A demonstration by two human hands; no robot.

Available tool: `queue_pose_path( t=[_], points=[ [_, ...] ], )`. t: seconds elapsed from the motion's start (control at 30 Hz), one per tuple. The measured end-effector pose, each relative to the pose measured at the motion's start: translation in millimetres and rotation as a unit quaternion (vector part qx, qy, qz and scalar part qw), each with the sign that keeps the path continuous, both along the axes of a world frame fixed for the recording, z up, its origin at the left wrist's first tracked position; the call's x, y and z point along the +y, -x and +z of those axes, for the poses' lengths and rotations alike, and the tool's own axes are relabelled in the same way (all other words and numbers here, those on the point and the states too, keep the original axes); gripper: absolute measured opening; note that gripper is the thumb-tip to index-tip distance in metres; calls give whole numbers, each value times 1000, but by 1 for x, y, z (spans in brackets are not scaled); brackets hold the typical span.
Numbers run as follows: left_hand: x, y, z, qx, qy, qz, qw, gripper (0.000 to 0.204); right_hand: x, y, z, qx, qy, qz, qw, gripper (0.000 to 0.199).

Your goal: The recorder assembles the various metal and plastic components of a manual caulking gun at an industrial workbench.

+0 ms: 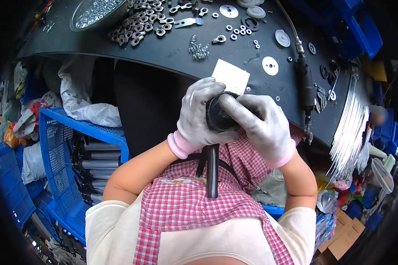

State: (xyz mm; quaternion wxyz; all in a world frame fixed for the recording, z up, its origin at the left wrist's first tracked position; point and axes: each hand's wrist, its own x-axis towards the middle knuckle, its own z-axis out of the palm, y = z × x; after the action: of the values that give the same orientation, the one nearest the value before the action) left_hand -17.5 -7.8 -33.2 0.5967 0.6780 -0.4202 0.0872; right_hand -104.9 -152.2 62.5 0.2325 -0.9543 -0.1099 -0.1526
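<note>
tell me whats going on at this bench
A person in grey work gloves and a red checked apron holds a black round part in both hands, close to the chest at the edge of a dark workbench. The left hand wraps its side, and the right hand lies over its top with a finger across it. A black tube hangs down from the part. Washers, nuts and screws lie scattered on the bench, and a blue crate of dark cylinders sits at the person's left.
</note>
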Motion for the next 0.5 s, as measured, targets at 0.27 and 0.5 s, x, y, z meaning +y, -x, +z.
queue_pose_path(
  t=[0.27, 0.5],
  points=[
    [6, 1, 2, 28, -9, -22, 999, 89, 16, 4, 9, -25, 88, -7, 996, 27],
    [6, 1, 3, 36, -12, -20, 999, 88, 9, 4, 19, 34, 112, 5, 993, 22]
  ],
)
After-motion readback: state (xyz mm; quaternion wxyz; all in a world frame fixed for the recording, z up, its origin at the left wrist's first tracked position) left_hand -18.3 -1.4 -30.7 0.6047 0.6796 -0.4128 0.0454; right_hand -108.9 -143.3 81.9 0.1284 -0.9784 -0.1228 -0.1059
